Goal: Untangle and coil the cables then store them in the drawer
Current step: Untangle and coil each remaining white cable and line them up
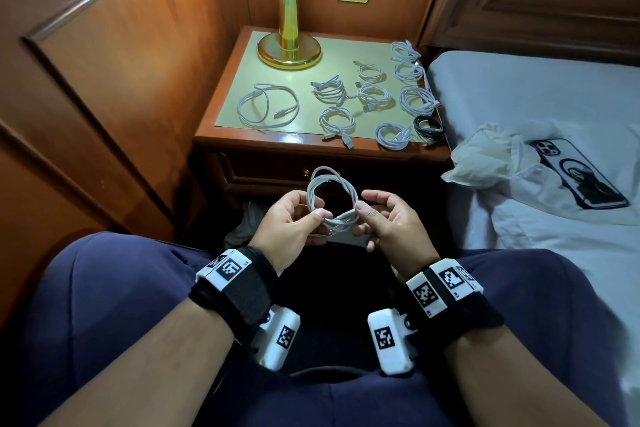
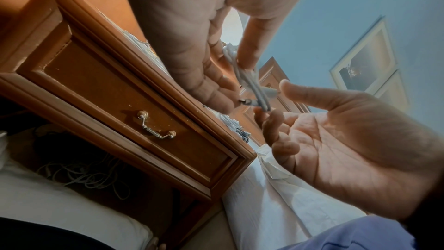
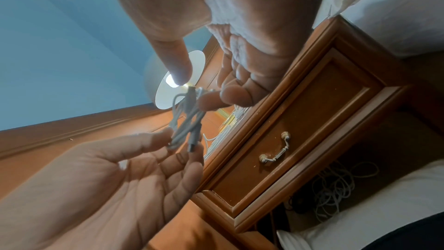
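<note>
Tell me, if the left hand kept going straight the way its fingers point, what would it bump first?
Probably the right hand. The left hand points across at it, with only the white cable they both pinch between them. Depth is hard to judge.

Drawer (image 1: 277, 173) front shut and unblocked behind both hands (image 1: 294, 218), nightstand top (image 1: 242, 62) crowded with coiled cables (image 1: 337, 121) and lamp base (image 1: 289, 54), open strip along its left edge.
</note>
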